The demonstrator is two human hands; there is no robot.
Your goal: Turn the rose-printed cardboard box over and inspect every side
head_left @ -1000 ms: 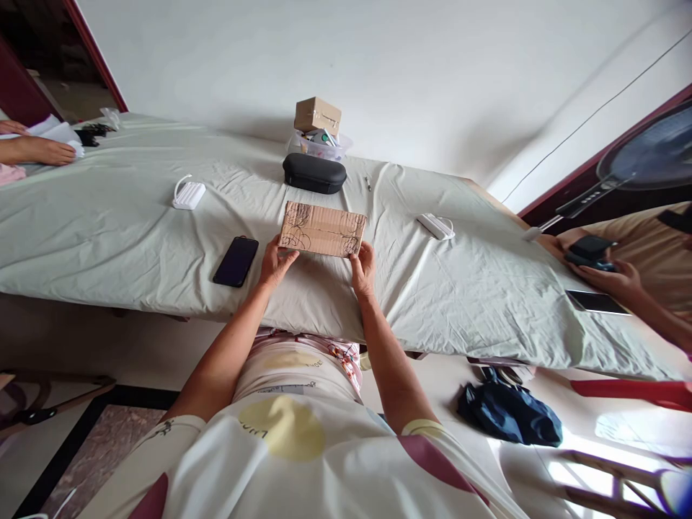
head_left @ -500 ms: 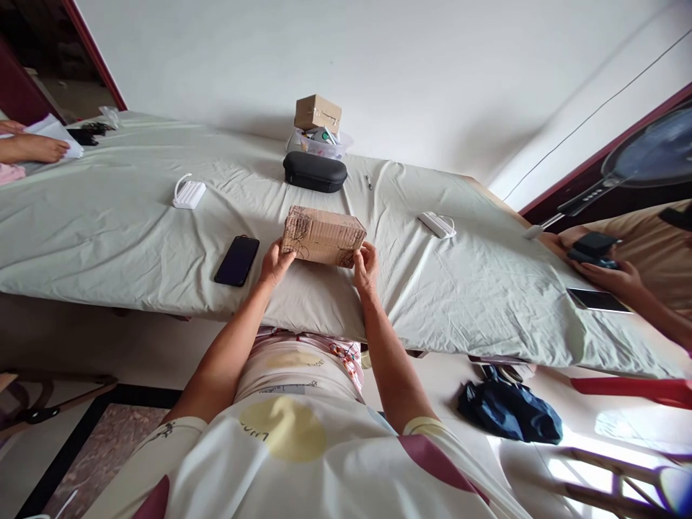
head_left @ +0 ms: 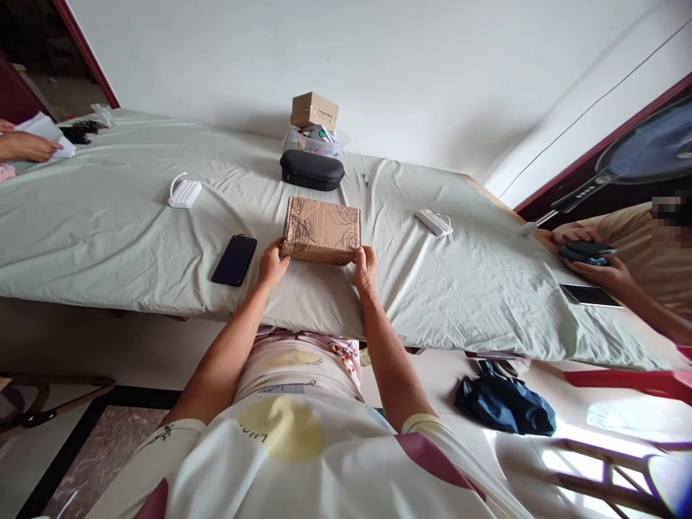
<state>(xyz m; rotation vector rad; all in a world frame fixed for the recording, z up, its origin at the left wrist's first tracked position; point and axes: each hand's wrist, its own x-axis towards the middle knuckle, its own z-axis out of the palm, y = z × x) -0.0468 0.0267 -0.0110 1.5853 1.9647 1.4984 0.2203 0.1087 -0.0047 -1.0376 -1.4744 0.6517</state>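
Observation:
A brown cardboard box (head_left: 323, 225) with dark scribbled loops on its top is held between my two hands, over the front part of the cloth-covered table. My left hand (head_left: 274, 264) grips its near left corner. At the near right corner, my right hand (head_left: 365, 268) is closed on the box, thumb toward the near side. The broad scribbled face points up and a narrow side faces me. Whether its underside touches the cloth I cannot tell. A dark smartphone (head_left: 234, 260) lies just left of my left hand.
Behind the box lies a black zip case (head_left: 312, 170), before a clear plastic bin (head_left: 342, 144) with a smaller carton (head_left: 314, 110) on it. White power banks (head_left: 185, 193) lie left and right on the table (head_left: 130, 252). A person's hands (head_left: 595, 263) hold a dark object at right; another's hold paper (head_left: 46, 135).
Between my hands the box has tilted, so its broad scribbled face now shows on top and the near side looks narrower. Both hands keep their grip at the near corners.

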